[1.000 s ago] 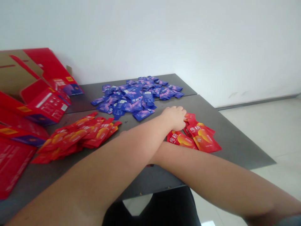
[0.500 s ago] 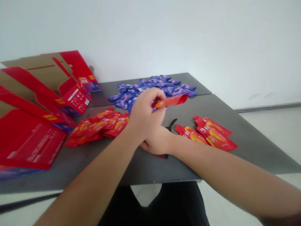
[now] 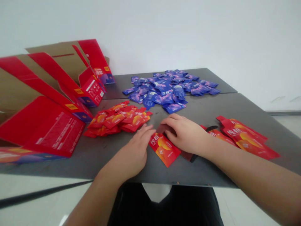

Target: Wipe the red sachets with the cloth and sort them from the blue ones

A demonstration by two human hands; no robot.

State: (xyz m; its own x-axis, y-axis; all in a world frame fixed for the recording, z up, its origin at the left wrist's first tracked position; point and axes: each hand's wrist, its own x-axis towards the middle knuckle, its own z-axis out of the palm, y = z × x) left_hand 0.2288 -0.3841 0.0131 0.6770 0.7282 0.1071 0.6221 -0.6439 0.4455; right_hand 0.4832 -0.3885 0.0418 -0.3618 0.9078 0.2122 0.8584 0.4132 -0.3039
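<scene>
A red-and-orange pouch (image 3: 165, 149) with a mango picture lies flat near the table's front edge, partly over a brown flat thing with black ends (image 3: 188, 156) whose kind I cannot make out. My left hand (image 3: 134, 151) rests at the pouch's upper left corner, fingers stretched out and apart. Over the brown thing is my right hand (image 3: 185, 133), with loosely bent fingers and its thumb apart from them at the pouch's upper edge. Left of both hands sits a heap of similar red pouches (image 3: 117, 117). Several more red pouches (image 3: 246, 139) lie overlapping beyond my right wrist.
Behind my hands, many blue-purple packets (image 3: 164, 89) are spread across the grey table (image 3: 103, 166). Open red cardboard boxes (image 3: 56, 128) stand in a row along the left side. A pale wall (image 3: 188, 34) borders the table's back.
The red pouch that my left hand held raised is now down on the table. My crossed hands have come apart, left to the left, right to the right. The view has shifted left.
</scene>
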